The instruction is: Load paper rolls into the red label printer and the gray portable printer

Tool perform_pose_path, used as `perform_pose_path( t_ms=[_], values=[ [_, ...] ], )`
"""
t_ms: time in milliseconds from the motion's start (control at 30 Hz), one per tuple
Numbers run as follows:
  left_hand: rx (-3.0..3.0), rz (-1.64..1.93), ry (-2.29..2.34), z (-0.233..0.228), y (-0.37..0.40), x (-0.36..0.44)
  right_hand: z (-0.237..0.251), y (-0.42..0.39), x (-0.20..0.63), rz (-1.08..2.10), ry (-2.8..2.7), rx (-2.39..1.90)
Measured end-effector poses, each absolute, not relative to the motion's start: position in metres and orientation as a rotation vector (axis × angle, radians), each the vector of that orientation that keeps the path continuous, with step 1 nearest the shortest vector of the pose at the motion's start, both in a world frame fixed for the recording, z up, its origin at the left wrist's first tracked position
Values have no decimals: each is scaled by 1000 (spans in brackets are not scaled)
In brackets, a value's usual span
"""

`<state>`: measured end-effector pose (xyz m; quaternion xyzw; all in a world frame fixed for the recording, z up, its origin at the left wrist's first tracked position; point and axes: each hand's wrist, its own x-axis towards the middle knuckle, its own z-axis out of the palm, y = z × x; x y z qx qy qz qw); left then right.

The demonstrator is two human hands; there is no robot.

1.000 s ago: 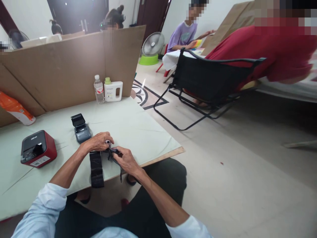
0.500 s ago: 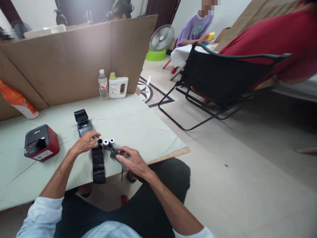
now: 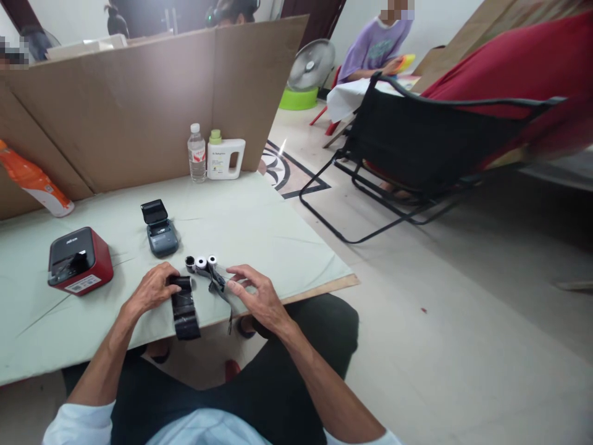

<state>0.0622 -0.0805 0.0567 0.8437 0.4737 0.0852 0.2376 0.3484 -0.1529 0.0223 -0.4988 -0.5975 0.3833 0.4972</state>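
Observation:
My left hand (image 3: 157, 288) pinches the left end of a black ribbon roll (image 3: 184, 303), whose loose strip runs down over the table's front edge. My right hand (image 3: 256, 298) has thumb and fingers apart, close beside a crumpled dark strap (image 3: 217, 285); whether a fingertip touches it I cannot tell. Just beyond the strap stand two small white rolls (image 3: 201, 262) and a dark-centred roll (image 3: 189, 264) in a row. Behind my left hand lies a small dark-grey portable printer (image 3: 162, 241) with its lid raised.
A red and black box-shaped device (image 3: 81, 262) sits at left. An orange bottle (image 3: 39, 182) leans by the cardboard partition (image 3: 139, 117); a water bottle (image 3: 197, 157) and white jug (image 3: 225, 159) stand before it. Right of the table (image 3: 259, 235) are a folding chair (image 3: 426, 136) and several people.
My left hand has moved down from beside the rolls and taken hold of the black ribbon roll, uncovering the printer. My right fingers have spread and drawn slightly away from the strap.

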Motion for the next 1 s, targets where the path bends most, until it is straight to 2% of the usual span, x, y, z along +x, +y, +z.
perform_pose_path(
  t_ms=[233, 467, 633, 1000],
  values=[
    [2309, 140, 1374, 71, -81, 37, 22, -148, 352, 905, -1416, -1229],
    [2425, 561, 1284, 61, -63, 79, 20, -144, 341, 850, -1418, -1184],
    [2431, 547, 1247, 58, -54, 105, 19, -141, 340, 843, -1429, -1160],
    [2252, 757, 1172, 72, -67, 75, 25, -141, 340, 758, -1427, -1161]
  ],
)
